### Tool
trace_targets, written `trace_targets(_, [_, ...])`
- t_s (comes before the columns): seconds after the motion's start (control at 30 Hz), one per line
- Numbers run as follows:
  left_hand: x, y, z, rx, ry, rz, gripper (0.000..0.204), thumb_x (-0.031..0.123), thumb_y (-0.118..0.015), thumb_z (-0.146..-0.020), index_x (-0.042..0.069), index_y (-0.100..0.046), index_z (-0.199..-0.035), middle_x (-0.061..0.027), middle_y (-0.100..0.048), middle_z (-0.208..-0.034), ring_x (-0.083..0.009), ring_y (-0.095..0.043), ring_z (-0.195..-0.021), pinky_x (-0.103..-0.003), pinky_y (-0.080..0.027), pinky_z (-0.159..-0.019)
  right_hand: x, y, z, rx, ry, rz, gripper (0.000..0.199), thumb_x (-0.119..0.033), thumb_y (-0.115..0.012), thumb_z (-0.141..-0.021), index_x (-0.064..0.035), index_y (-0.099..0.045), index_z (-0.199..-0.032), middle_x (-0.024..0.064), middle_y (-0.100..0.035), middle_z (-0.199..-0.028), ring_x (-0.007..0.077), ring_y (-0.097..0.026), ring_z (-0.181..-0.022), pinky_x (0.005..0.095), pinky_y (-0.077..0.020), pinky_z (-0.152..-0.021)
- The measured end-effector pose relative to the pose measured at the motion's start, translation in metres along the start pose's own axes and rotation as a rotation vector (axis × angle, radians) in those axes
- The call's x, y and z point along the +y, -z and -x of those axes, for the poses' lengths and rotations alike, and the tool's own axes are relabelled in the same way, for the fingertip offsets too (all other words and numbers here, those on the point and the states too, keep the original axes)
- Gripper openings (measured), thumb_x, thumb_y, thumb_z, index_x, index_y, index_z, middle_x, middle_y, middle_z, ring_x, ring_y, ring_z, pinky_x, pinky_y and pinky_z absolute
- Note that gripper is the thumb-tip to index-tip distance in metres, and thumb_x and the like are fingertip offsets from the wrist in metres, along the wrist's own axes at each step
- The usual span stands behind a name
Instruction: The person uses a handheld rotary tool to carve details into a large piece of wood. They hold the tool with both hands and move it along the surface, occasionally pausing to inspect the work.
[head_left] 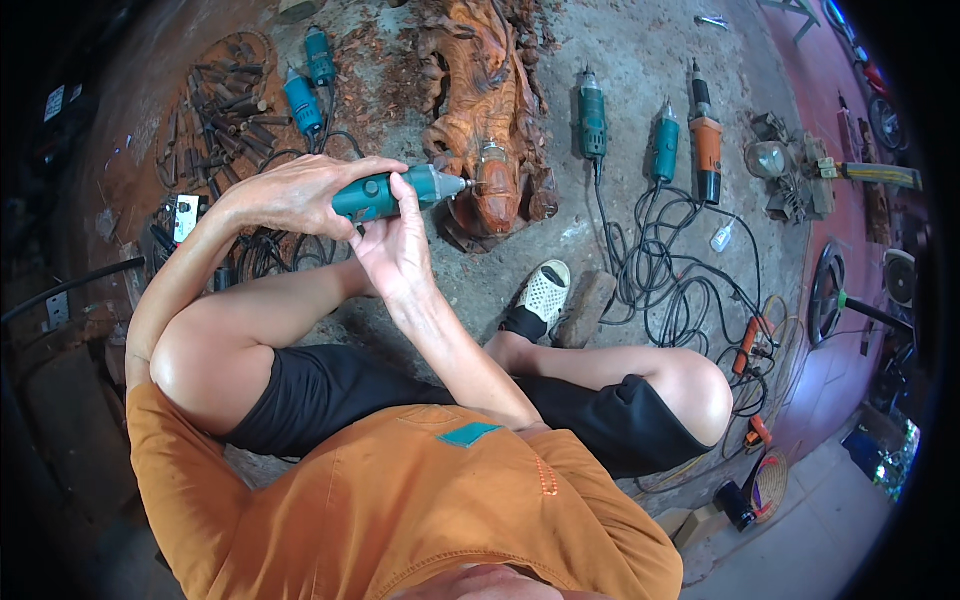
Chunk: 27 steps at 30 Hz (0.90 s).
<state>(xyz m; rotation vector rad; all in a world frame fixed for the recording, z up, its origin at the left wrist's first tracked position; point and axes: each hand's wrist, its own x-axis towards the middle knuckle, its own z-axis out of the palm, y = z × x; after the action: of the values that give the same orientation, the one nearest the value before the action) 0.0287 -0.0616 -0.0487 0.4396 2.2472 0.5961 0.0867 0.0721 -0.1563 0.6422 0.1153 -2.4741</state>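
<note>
Left hand (295, 195) wraps closed around a teal die grinder (385, 195); right hand (395, 245) pinches its front. The tip touches a reddish wood carving (490, 150) on the concrete floor (640, 60).

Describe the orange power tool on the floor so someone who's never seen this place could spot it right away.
Start at the reddish wood carving on the concrete floor ahead of the person. To its right lie three corded tools in a row; the orange tool is the farthest right. Its neighbours, like the grinder in both hands, are teal, while it alone has an orange body with a black top.
</note>
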Motion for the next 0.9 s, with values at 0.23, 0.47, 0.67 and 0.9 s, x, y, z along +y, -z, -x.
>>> trace_targets(0.23, [-0.004,-0.007,-0.007,0.030,-0.087,-0.030,0.095,0.015,-0.067,-0.057,0.019,-0.036,-0.147,-0.0194,-0.062,-0.123,-0.0371,-0.061,-0.108,-0.046,-0.049,-0.095,-0.004,0.007,-0.002,-0.010,0.023,-0.006,0.037,-0.032,-0.067,-0.090,-0.0139,-0.051,-0.119,0.0013,-0.061,-0.108,0.0161,-0.059,-0.104,0.0396,-0.0538,-0.080])
trace_targets(0.47, [0.000,-0.006,-0.012,0.002,-0.089,-0.021,0.095,0.014,-0.068,-0.058,0.019,-0.037,-0.148,-0.0172,-0.061,-0.126,-0.0362,-0.060,-0.112,-0.048,-0.048,-0.097,-0.006,0.009,-0.003,0.015,0.026,-0.048,0.039,-0.030,-0.069,-0.089,-0.0130,-0.051,-0.119,0.0013,-0.061,-0.108,0.0166,-0.060,-0.103,0.0395,-0.0534,-0.081])
trace_targets(0.67, [-0.011,-0.012,-0.020,0.080,-0.223,-0.094,0.096,0.013,-0.070,-0.057,0.016,-0.037,-0.147,-0.0198,-0.067,-0.107,-0.0378,-0.065,-0.095,-0.047,-0.053,-0.084,-0.008,0.011,-0.004,0.005,0.022,-0.068,0.043,-0.031,-0.070,-0.088,-0.0130,-0.050,-0.121,0.0019,-0.060,-0.112,0.0176,-0.058,-0.107,0.0411,-0.0517,-0.086])
trace_targets(0.9, [-0.013,-0.013,-0.023,0.110,-0.259,-0.100,0.093,0.015,-0.070,-0.057,0.013,-0.040,-0.145,-0.0196,-0.067,-0.108,-0.0376,-0.064,-0.093,-0.046,-0.052,-0.083,-0.010,0.014,-0.006,-0.008,0.027,-0.081,0.044,-0.032,-0.069,-0.088,-0.0126,-0.050,-0.123,0.0031,-0.060,-0.114,0.0187,-0.058,-0.107,0.0414,-0.0508,-0.088])
